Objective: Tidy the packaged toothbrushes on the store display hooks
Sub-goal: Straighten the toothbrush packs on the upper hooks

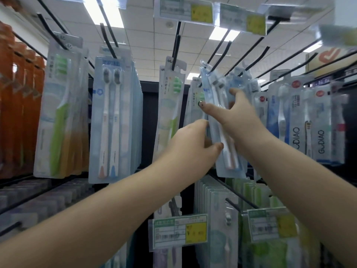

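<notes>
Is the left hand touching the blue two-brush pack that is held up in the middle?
Touching. The head view shows the left hand with its thumb curled onto the front of the blue two-brush pack, fingers behind it.

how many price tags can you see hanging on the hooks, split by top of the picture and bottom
Top price tags: 2, one and another; a blurred item at the far right edge cannot be told.
Bottom price tags: 2, one and another.
Total: 4
</notes>
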A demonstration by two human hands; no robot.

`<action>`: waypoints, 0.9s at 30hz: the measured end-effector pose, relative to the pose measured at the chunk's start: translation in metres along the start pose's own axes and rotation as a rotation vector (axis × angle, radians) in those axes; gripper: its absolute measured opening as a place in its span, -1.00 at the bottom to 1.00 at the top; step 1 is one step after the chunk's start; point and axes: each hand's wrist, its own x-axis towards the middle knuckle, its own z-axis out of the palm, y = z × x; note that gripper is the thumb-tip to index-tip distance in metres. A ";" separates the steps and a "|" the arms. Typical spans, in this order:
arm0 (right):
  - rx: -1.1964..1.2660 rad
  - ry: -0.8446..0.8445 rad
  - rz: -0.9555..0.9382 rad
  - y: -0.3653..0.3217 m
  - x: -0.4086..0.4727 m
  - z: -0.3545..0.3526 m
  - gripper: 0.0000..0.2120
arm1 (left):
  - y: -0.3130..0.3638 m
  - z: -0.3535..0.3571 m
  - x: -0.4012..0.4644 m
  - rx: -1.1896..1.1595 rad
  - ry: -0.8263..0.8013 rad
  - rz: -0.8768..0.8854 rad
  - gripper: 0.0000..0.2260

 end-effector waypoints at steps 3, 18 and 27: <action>-0.022 0.014 -0.024 0.003 -0.002 -0.002 -0.19 | -0.004 0.003 0.002 -0.160 -0.016 -0.051 -0.72; -0.054 0.105 -0.174 0.013 -0.010 -0.003 -0.50 | -0.024 0.003 0.012 -0.570 -0.118 -0.267 -0.79; 0.008 0.122 -0.153 0.018 -0.009 0.002 -0.54 | -0.023 0.000 0.009 -0.512 -0.099 -0.235 -0.79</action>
